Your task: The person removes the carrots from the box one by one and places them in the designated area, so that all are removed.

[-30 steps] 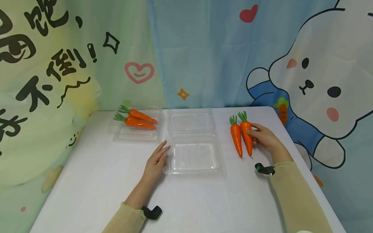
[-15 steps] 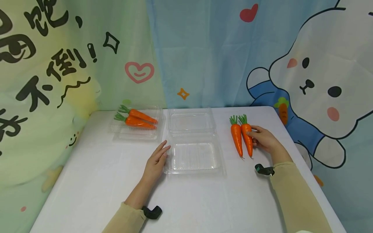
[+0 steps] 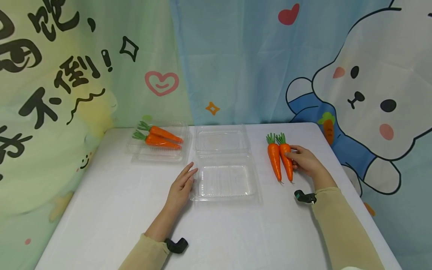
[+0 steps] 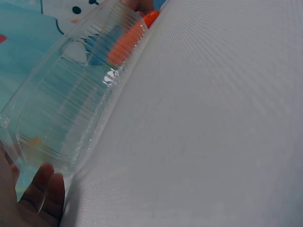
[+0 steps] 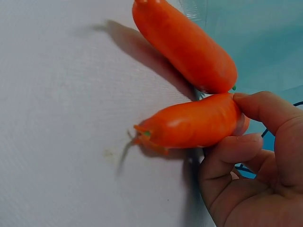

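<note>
On the right of the table, two orange carrots with green tops lie side by side. My right hand [image 3: 305, 161] pinches the right carrot [image 3: 287, 163] between thumb and fingers, also seen on the carrot in the right wrist view. The left carrot [image 3: 275, 162] lies close beside it, untouched by the hand. An open clear plastic clamshell box [image 3: 224, 197] stands in the middle, its lid [image 3: 221, 139] folded back. My left hand [image 3: 180, 189] rests at the box's left edge with fingers extended; in the left wrist view its fingertips [image 4: 45, 172] touch the box's side.
Another clear plastic box [image 3: 156, 156] sits at the back left with two carrots [image 3: 162, 141] in it. The white table [image 3: 222, 236] ends at a printed curtain [image 3: 229, 67] behind it. Both wrists carry a small black camera [image 3: 177, 245].
The right carrot's top has come down slightly toward me, level with its neighbour. My right hand still pinches it; the left hand has stayed at the box.
</note>
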`<state>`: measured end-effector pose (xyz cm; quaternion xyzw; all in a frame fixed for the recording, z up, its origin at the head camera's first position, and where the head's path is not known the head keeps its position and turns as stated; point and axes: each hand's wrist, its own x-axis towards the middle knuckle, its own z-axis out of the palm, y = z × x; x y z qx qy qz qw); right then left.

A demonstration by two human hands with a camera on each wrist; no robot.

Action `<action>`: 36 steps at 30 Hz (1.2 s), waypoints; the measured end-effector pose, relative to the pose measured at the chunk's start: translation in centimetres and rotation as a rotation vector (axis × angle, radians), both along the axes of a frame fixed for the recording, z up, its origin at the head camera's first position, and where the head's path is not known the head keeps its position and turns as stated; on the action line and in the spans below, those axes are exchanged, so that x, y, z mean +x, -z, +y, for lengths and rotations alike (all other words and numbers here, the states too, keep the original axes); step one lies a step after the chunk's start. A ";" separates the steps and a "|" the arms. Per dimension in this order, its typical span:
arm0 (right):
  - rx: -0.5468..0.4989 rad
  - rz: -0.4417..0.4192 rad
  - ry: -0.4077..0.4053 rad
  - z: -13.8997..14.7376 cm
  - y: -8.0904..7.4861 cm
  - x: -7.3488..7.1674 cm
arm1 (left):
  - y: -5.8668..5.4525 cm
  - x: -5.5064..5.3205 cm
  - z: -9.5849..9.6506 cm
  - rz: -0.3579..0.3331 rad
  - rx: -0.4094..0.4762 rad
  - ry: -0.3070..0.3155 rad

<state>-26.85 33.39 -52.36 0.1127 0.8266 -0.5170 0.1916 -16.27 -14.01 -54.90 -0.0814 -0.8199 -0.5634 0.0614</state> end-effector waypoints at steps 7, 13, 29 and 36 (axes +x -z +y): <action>0.013 0.012 0.001 -0.1 0.0 0.1 | -0.2 0.0 0.1 -0.002 0.010 -0.004; 0.037 0.007 0.011 -0.2 -0.3 0.4 | -2.1 0.7 0.4 -0.023 0.003 0.013; 0.261 0.192 0.053 -2.5 -4.3 -0.3 | -0.9 0.2 0.3 0.002 0.003 -0.011; 0.033 0.157 -0.026 -6.2 -6.0 -2.0 | -1.3 0.5 0.6 0.011 0.004 -0.019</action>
